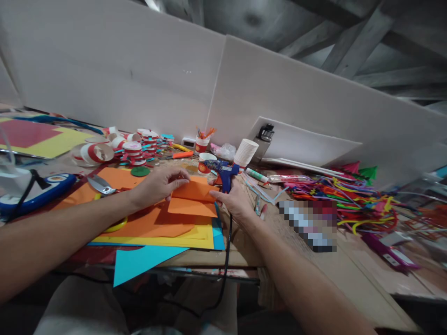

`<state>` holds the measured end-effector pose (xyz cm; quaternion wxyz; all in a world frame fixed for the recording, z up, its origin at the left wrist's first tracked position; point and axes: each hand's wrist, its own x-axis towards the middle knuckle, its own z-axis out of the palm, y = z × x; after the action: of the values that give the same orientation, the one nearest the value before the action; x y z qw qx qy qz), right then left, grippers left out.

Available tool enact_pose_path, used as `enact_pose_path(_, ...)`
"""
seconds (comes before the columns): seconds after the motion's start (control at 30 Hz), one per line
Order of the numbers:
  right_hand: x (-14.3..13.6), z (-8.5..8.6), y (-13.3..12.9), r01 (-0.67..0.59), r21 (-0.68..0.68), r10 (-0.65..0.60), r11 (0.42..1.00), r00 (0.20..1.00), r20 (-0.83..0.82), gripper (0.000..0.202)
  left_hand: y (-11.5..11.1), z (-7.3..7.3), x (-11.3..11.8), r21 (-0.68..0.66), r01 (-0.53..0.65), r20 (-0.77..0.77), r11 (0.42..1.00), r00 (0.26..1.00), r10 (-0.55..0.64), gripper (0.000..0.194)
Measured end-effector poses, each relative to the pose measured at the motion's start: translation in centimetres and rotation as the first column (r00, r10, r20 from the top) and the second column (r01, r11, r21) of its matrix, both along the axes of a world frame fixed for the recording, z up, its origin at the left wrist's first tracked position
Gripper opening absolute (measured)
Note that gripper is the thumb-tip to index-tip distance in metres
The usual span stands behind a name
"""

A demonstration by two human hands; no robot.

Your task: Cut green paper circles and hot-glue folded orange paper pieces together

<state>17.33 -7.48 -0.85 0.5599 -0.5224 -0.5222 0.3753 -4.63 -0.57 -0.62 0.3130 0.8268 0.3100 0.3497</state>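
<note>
My left hand [159, 186] is closed on the left edge of a folded orange paper [193, 190], its fingers curled at the fold. My right hand [233, 197] grips a blue glue gun [226, 173], nozzle to the left, and its thumb side meets the paper's right edge. The gun's black cord [228, 246] hangs down past the table edge. Below the folded piece lie orange sheets [150, 223], then a yellow sheet [204, 237] and a blue sheet [219, 232]. Scissors [100, 185] with yellow handles are partly hidden by my left forearm.
Striped cup pieces [92, 153] crowd the back left. A paper cup [206, 163], a cup stack [247, 151] and a bottle [263, 142] stand behind the gun. Colourful pipe cleaners [349, 200] pile up at right. A blue paper triangle [143, 261] overhangs the front edge.
</note>
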Motion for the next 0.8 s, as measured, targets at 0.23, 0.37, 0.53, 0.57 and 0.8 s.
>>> enact_pose_path(0.23, -0.1, 0.1, 0.0, 0.063, 0.039, -0.061, 0.997, 0.997, -0.047, 0.043, 1.9, -0.6, 0.2, -0.162, 0.232, 0.054, 0.959, 0.972, -0.227, 0.049)
enact_pose_path(0.37, -0.4, 0.3, -0.2, 0.051, 0.050, -0.048, 0.997, 0.997, -0.066, 0.043, 2.3, -1.0, 0.2, -0.256, 0.197, -0.031, 0.946, 0.977, -0.212, 0.038)
enact_pose_path(0.53, -0.2, 0.5, -0.1, 0.087, 0.058, -0.082, 0.995, 0.993, -0.088, 0.034, 1.7, -0.1, 0.3, -0.124, 0.135, 0.035, 0.983, 0.991, -0.132, 0.035)
enact_pose_path(0.57, 0.0, 0.5, 0.0, 0.095, 0.057, -0.088, 0.994, 0.989, -0.116, 0.033, 1.6, 0.1, 0.3, -0.074, 0.104, 0.054, 0.992, 0.993, -0.101, 0.035)
enact_pose_path(0.8, 0.9, 0.5, 0.3, 0.145, 0.109, -0.116, 0.984, 0.965, -0.233, 0.040, 1.0, 0.7, -1.0, 0.329, -0.227, 0.142, 0.917, 0.971, 0.190, 0.024)
